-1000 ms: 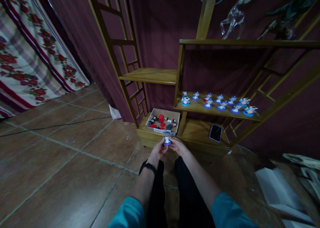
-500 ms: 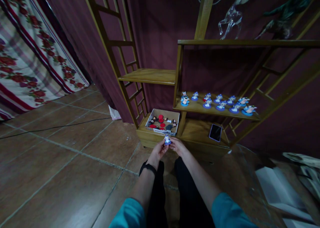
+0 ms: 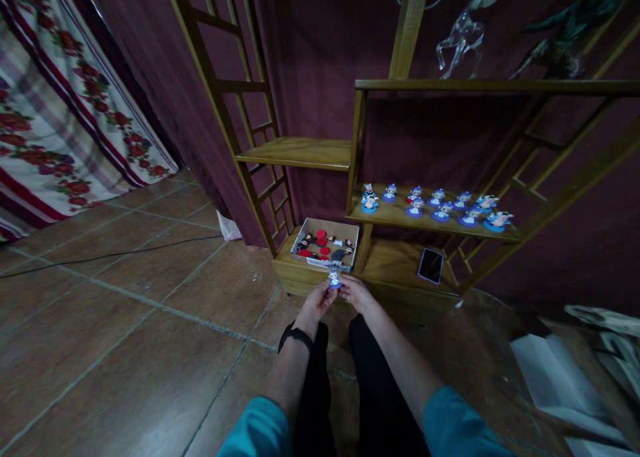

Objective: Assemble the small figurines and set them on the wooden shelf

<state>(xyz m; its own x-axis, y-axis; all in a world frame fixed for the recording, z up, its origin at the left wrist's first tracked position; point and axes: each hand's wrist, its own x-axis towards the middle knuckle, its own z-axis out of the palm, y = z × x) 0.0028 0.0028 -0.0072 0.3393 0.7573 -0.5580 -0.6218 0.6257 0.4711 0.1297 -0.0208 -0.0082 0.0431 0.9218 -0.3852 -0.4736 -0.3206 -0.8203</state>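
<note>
Between my two hands is a small purple-and-white figurine (image 3: pixel 335 279) on a round purple base, held upright. My left hand (image 3: pixel 320 301) grips it from the left, and my right hand (image 3: pixel 356 293) has its fingers closed on the right side. Just beyond them, a shallow cardboard box (image 3: pixel 356 247) on the low shelf holds dark-haired figurines and red round bases. Several similar figurines, among them a purple one (image 3: pixel 415 207) and a pink-and-blue one (image 3: pixel 497 221), stand in two rows on the middle shelf (image 3: pixel 395 217) to the right.
A phone or small tablet with a purple edge (image 3: pixel 431 266) lies on the low shelf at right. Above, a clear glass animal statue (image 3: pixel 463 37) stands on the upper shelf (image 3: pixel 475 85). White boxes (image 3: pixel 555 370) sit on the floor at right; a black cable (image 3: pixel 110 255) crosses the tiles at left.
The figurine between my hands has shifted very slightly, its front looking a little more upright. My hands and everything else hold their places.
</note>
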